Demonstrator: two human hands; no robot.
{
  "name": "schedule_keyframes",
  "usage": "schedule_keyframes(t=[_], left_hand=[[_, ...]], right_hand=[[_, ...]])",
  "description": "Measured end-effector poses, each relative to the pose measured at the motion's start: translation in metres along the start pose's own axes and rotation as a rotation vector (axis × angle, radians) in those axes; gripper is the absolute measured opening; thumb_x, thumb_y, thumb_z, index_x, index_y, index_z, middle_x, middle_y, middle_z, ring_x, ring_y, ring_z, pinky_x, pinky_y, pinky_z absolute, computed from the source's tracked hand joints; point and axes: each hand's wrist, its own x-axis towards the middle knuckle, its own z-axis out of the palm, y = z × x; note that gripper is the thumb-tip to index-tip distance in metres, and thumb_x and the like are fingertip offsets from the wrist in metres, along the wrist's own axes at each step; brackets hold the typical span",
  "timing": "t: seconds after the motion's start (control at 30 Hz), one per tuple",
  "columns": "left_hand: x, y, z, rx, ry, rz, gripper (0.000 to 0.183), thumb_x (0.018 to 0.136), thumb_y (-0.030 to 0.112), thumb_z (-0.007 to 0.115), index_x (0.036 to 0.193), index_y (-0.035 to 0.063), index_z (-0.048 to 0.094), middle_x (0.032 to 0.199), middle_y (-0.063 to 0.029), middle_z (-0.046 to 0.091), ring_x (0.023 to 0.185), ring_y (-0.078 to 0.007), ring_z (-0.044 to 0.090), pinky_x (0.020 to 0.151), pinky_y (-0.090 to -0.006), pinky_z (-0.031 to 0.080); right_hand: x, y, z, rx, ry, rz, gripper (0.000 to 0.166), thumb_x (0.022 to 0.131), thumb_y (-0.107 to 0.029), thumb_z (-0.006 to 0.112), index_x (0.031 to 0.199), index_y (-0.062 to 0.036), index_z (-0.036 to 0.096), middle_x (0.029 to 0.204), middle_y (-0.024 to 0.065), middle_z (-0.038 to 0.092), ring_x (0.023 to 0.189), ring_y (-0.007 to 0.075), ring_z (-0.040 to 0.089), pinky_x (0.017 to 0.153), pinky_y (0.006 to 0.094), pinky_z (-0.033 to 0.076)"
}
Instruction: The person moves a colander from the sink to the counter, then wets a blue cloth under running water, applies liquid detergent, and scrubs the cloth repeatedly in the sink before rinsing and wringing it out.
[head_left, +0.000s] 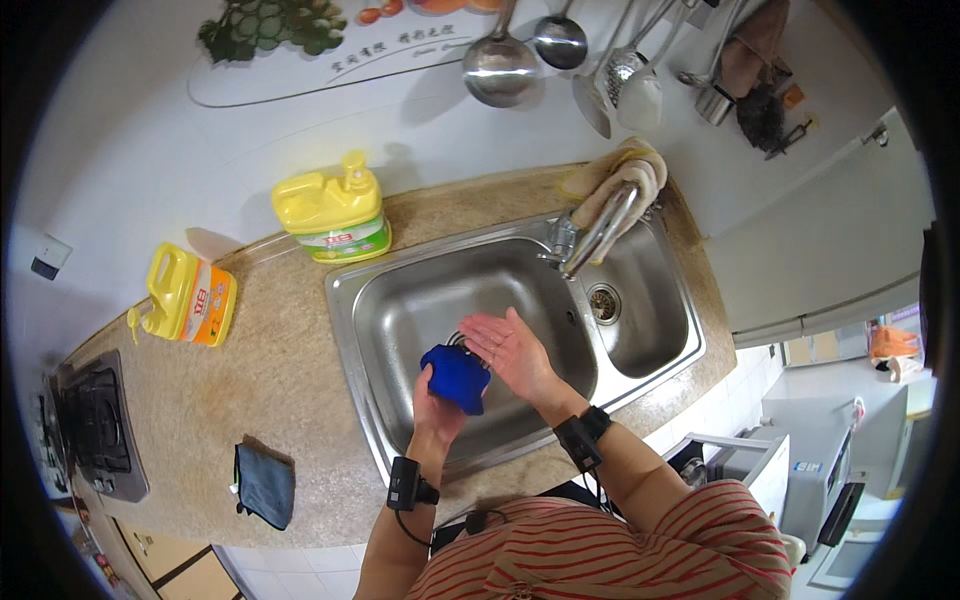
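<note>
My left hand (439, 409) holds a bunched blue cloth (456, 379) over the large basin of the stainless steel double sink (390, 300). Beside it, my right hand (514, 352) is raised palm up with its fingers extended towards the cloth and nothing in it. Part of the basin's drain shows behind the cloth and the right fingertips. The chrome faucet (600, 229) stands at the divider between the two basins, with a beige cloth (641, 161) draped over it. No running water can be made out.
Two yellow detergent jugs (334, 217) (191, 296) stand on the stone-look counter (300, 390) left of the sink. A folded grey-blue cloth (265, 486) lies nearer me. A gas stove (101, 427) is at far left. Ladles (501, 71) and other utensils hang on the wall.
</note>
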Motion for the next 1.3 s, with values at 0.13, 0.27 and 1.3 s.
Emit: schedule_keyframes(t=[0.13, 0.27, 1.3], left_hand=[[-0.001, -0.014, 0.005, 0.043, -0.006, 0.004, 0.055, 0.089, 0.047, 0.052, 0.131, 0.0131, 0.044, 0.129, -0.0095, 0.052, 0.116, -0.0296, 0.052, 0.094, -0.0483, 0.044], [0.004, -0.024, 0.011, 0.034, 0.035, -0.012, 0.053, 0.09, 0.046, 0.051, 0.131, 0.013, 0.044, 0.13, -0.0096, 0.052, 0.116, -0.0298, 0.052, 0.094, -0.0491, 0.044], [0.013, -0.045, 0.042, 0.333, 0.078, 0.102, 0.047, 0.098, 0.038, 0.045, 0.132, 0.0062, 0.043, 0.128, -0.0067, 0.054, 0.117, -0.0205, 0.052, 0.099, -0.0396, 0.04]], right_hand=[[-0.011, -0.013, -0.013, 0.238, 0.04, 0.016, 0.061, 0.1, -0.045, 0.034, 0.132, 0.0068, 0.04, 0.139, 0.0197, 0.042, 0.131, 0.0297, 0.04, 0.112, 0.0403, 0.029], [-0.016, -0.015, -0.021, 0.25, -0.031, -0.01, 0.063, 0.1, -0.046, 0.034, 0.133, 0.0076, 0.039, 0.139, 0.0197, 0.043, 0.132, 0.0297, 0.038, 0.112, 0.0397, 0.028], [-0.018, 0.001, -0.08, -0.856, -0.034, -0.012, 0.046, 0.096, -0.03, 0.051, 0.133, -0.0047, 0.045, 0.128, 0.0195, 0.053, 0.112, 0.0285, 0.055, 0.093, 0.0296, 0.043]])
